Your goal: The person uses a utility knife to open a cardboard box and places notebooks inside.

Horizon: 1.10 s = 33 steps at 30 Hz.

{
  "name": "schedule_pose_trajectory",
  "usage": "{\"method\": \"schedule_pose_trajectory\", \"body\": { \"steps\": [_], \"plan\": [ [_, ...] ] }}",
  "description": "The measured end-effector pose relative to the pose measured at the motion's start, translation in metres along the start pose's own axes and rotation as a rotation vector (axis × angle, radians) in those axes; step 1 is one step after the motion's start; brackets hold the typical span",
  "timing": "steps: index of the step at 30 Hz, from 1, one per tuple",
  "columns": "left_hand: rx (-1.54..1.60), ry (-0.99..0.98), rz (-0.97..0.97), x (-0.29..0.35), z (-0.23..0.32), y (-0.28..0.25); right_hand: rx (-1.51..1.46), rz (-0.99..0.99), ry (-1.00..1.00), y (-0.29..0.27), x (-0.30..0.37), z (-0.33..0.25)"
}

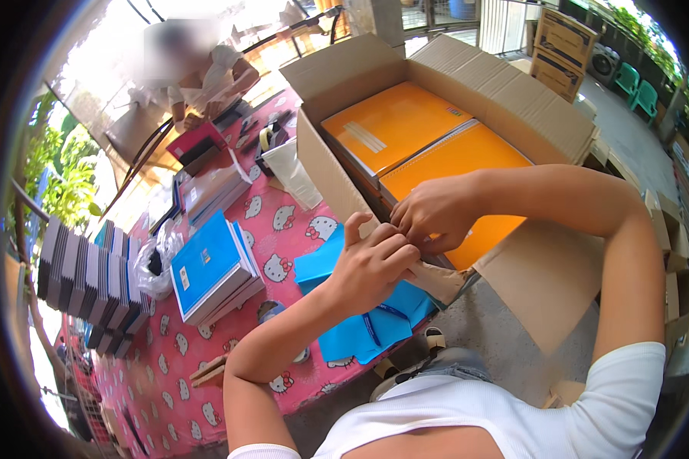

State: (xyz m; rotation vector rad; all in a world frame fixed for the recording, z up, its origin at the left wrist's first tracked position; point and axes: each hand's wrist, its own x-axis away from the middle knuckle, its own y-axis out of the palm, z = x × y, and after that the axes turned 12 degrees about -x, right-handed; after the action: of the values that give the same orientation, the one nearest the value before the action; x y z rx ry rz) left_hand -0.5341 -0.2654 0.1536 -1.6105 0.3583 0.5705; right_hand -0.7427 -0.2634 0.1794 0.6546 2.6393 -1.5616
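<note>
A large open cardboard box [325,164] holds two stacks of orange spiral notebooks [394,122]. Over its near-left wall bends my left hand [371,264], thumb side up and fingers curled onto the cardboard edge. My right hand [440,214] reaches in from the right, above the nearer orange notebooks. Its fingers are pinched together against the inside of that wall, touching the left fingertips; whatever is between them is hidden. Below my left hand, bright blue sheets [367,333] lie on the table, with a dark blue strap or pen on top.
The pink patterned tablecloth [180,359] carries a stack of blue notebooks [214,268], a plastic bag [157,264], piles of dark-edged books [92,275] and a tape dispenser [269,138]. Another person [214,84] sits across the table. A box flap [547,283] hangs toward me.
</note>
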Motion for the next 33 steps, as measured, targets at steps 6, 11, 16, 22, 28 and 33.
{"method": "schedule_pose_trajectory", "body": {
  "steps": [6,11,16,22,28,33],
  "plan": [
    [0.069,-0.047,-0.141,-0.013,0.005,-0.007,0.245,-0.428,0.263,0.009,0.005,0.01],
    [0.815,-0.393,-0.035,-0.028,-0.018,-0.014,0.165,-0.215,0.229,-0.029,0.02,-0.017],
    [1.653,-1.095,0.173,-0.093,-0.042,-0.033,0.245,-0.137,0.043,-0.051,0.03,-0.02],
    [1.817,-1.519,0.025,-0.135,-0.044,0.006,0.254,-0.133,0.07,-0.053,0.029,-0.021],
    [1.514,-1.663,0.123,-0.137,-0.031,0.004,0.27,-0.137,0.092,-0.053,0.035,-0.021],
    [1.496,-1.692,-0.023,-0.134,-0.04,0.015,0.278,-0.156,0.081,-0.056,0.034,-0.02]
  ]
}}
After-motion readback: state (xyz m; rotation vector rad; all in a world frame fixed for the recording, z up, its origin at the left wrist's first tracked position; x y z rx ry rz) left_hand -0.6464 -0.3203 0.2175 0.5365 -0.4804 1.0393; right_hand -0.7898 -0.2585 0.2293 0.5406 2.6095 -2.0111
